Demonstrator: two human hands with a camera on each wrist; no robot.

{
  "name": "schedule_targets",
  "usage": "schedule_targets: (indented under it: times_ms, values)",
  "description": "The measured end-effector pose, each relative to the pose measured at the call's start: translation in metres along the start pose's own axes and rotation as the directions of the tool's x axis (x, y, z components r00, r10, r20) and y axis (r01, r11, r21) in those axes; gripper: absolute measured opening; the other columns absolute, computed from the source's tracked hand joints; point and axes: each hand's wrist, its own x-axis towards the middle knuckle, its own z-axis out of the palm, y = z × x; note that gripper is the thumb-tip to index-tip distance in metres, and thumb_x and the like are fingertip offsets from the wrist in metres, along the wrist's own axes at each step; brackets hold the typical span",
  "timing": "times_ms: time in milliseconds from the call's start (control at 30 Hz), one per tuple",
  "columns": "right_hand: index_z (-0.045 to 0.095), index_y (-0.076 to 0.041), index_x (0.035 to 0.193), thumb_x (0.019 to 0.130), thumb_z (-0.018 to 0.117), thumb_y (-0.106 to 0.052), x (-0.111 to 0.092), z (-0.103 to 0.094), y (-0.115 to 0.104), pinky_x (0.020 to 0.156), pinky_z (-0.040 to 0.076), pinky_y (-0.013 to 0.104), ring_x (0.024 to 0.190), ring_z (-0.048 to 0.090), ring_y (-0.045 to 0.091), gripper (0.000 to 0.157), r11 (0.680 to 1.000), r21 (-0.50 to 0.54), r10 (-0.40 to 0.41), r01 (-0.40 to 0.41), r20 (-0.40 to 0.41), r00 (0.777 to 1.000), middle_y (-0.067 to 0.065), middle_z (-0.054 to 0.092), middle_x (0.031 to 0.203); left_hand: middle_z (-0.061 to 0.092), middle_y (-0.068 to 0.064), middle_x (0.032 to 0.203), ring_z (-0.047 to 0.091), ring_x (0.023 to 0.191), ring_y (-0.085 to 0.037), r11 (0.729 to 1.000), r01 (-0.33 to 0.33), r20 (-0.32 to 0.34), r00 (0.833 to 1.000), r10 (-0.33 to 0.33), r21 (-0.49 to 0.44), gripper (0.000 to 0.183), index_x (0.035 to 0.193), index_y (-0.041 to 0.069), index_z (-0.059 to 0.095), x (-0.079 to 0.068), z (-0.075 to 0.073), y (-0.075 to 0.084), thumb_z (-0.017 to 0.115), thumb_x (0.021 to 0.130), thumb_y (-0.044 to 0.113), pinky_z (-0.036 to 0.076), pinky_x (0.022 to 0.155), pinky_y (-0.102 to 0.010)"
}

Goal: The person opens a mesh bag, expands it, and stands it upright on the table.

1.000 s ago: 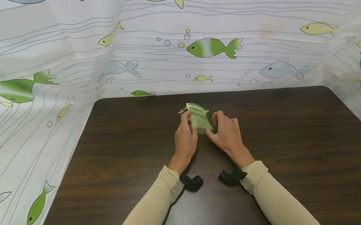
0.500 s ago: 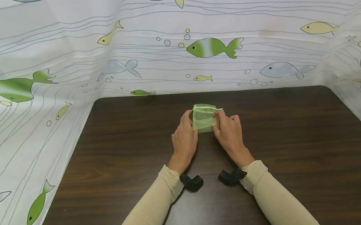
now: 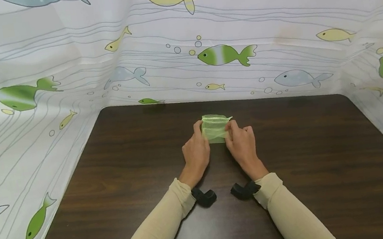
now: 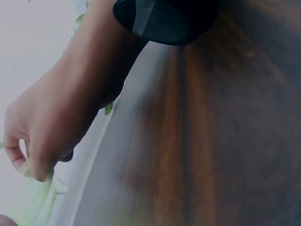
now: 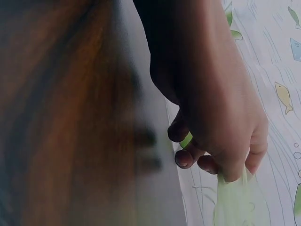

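A small sheer green drawstring pouch (image 3: 215, 128) is stretched between both hands near the far middle of the table. My left hand (image 3: 196, 150) pinches its left edge between thumb and fingers; the left wrist view shows the pouch (image 4: 35, 200) hanging below those fingertips. On the other side, my right hand (image 3: 242, 143) pinches the right edge. The right wrist view has the sheer fabric (image 5: 237, 200) dropping from its thumb and forefinger, the other fingers curled in above the table. A pale cord shows beside the fabric there.
The dark wood-grain table (image 3: 312, 168) spreads around both arms. A white sheet printed with fish (image 3: 164, 29) rises along its back and both sides. Black wrist mounts (image 3: 204, 197) sit at the cuffs of the beige sleeves.
The right hand, beside the pouch a second ago, now pinches its right edge. The pouch has turned from slanted to squarely spread between the hands.
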Motion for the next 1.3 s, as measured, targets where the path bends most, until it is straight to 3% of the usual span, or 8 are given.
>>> schedule_targets:
  times_ms: [133, 300, 400, 567, 800, 933, 1067, 1300]
  values:
    - [0.06, -0.005, 0.1, 0.09, 0.067, 0.001, -0.001, 0.001, 0.001, 0.068, 0.039, 0.044, 0.04, 0.031, 0.014, 0.013, 0.998, -0.04, -0.044, 0.044, 0.001, 0.999, 0.005, 0.049, 0.046, 0.068, -0.008, 0.077, 0.053, 0.051, -0.019, 1.0, 0.002, 0.016, 1.0, -0.002, 0.012, 0.052, 0.148, 0.011, 0.044, 0.0, 0.0, -0.001, 0.065, 0.1, 0.01, 0.029, 0.043, -0.027]
    - [0.058, -0.005, 0.091, 0.089, 0.061, 0.005, 0.004, 0.001, 0.001, 0.067, 0.038, 0.042, 0.041, 0.036, 0.014, 0.011, 0.993, -0.028, -0.116, 0.117, 0.04, 0.992, 0.004, 0.05, 0.048, 0.068, -0.009, 0.114, 0.066, 0.085, -0.028, 0.997, -0.021, 0.01, 1.0, 0.02, 0.079, 0.067, 0.151, 0.011, 0.043, 0.006, -0.001, -0.003, 0.077, 0.094, 0.016, 0.046, 0.047, -0.037]
    - [0.056, -0.006, 0.089, 0.09, 0.059, 0.005, 0.006, 0.0, 0.001, 0.066, 0.04, 0.042, 0.04, 0.035, 0.015, 0.011, 0.989, -0.021, -0.142, 0.143, 0.06, 0.988, 0.003, 0.048, 0.048, 0.072, -0.009, 0.107, 0.069, 0.084, -0.028, 0.993, -0.048, 0.002, 0.999, 0.048, 0.108, 0.062, 0.15, 0.012, 0.046, 0.009, -0.002, -0.003, 0.075, 0.097, 0.019, 0.051, 0.049, -0.04]
    - [0.056, -0.007, 0.087, 0.09, 0.058, 0.005, 0.004, 0.001, 0.0, 0.061, 0.043, 0.044, 0.039, 0.03, 0.015, 0.012, 0.992, -0.009, -0.123, 0.124, 0.074, 0.99, 0.003, 0.043, 0.046, 0.073, -0.008, 0.092, 0.067, 0.07, -0.025, 0.988, -0.05, -0.017, 0.998, 0.053, 0.143, 0.043, 0.146, 0.013, 0.051, 0.011, -0.002, -0.006, 0.062, 0.104, 0.013, 0.046, 0.045, -0.036]
    - [0.054, -0.011, 0.077, 0.093, 0.059, 0.004, -0.004, 0.003, -0.002, 0.048, 0.031, 0.033, 0.044, 0.029, 0.012, 0.022, 0.998, -0.006, -0.058, 0.059, 0.11, 0.992, -0.002, 0.035, 0.048, 0.072, -0.008, 0.099, 0.064, 0.062, -0.024, 0.986, -0.017, -0.006, 1.0, 0.018, 0.167, 0.043, 0.146, 0.011, 0.05, 0.006, 0.002, -0.011, 0.061, 0.104, 0.012, 0.043, 0.045, -0.035]
    - [0.042, -0.014, 0.066, 0.093, 0.065, -0.003, -0.005, 0.002, -0.001, 0.049, 0.023, 0.029, 0.047, 0.024, 0.012, 0.036, 0.996, -0.084, -0.013, 0.025, 0.143, 0.99, -0.005, 0.025, 0.053, 0.073, -0.008, 0.102, 0.062, 0.056, -0.022, 0.988, -0.019, 0.014, 1.0, 0.017, 0.151, 0.046, 0.146, 0.01, 0.049, 0.006, 0.004, -0.009, 0.063, 0.102, 0.01, 0.044, 0.045, -0.034]
    - [0.024, -0.018, 0.06, 0.092, 0.066, -0.01, -0.003, -0.001, -0.001, 0.053, 0.015, 0.028, 0.052, 0.014, 0.011, 0.053, 0.986, -0.161, -0.002, 0.031, 0.173, 0.985, -0.007, 0.016, 0.058, 0.071, -0.008, 0.087, 0.053, 0.047, -0.018, 0.994, -0.054, 0.025, 0.998, 0.052, 0.096, 0.043, 0.143, 0.011, 0.052, 0.007, 0.004, -0.008, 0.06, 0.101, 0.006, 0.034, 0.042, -0.029]
    - [0.013, -0.022, 0.07, 0.091, 0.056, 0.001, -0.002, 0.0, -0.003, 0.061, 0.011, 0.031, 0.061, 0.007, 0.013, 0.054, 0.991, -0.129, -0.023, 0.045, 0.171, 0.985, -0.006, 0.01, 0.067, 0.065, -0.008, 0.071, 0.044, 0.042, -0.016, 0.997, -0.029, 0.004, 1.0, 0.029, 0.073, 0.036, 0.14, 0.012, 0.051, 0.006, 0.003, -0.011, 0.056, 0.104, 0.007, 0.027, 0.041, -0.027]
